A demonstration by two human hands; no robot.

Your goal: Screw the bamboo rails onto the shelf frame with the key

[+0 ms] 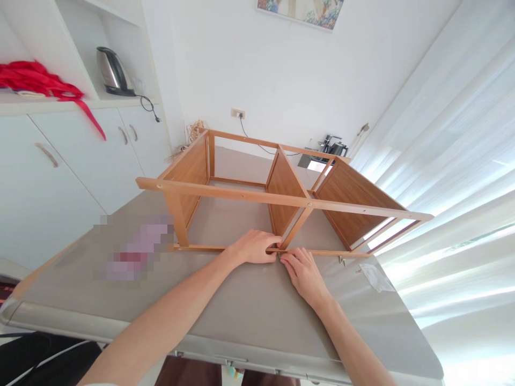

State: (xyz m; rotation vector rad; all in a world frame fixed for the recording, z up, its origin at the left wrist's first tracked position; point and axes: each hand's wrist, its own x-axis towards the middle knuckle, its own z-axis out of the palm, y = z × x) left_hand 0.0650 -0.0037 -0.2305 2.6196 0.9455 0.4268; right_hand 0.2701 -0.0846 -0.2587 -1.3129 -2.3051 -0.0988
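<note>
The wooden shelf unit [282, 174] lay on its side on the grey table [249, 311]. At its middle crosspiece, the left hand [257, 246] grasped the lower rail [217, 248], thumb and fingers straddling it. The right hand [303, 271] sat just beside it, fingertips at the same joint; from where I stood, I could not tell whether they pinched anything. Small metal fasteners [341, 261] and a clear plastic bag [377, 277] lay to the right.

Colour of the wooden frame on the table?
Orange-brown throughout: the wooden frame shows best in the head view.
</note>
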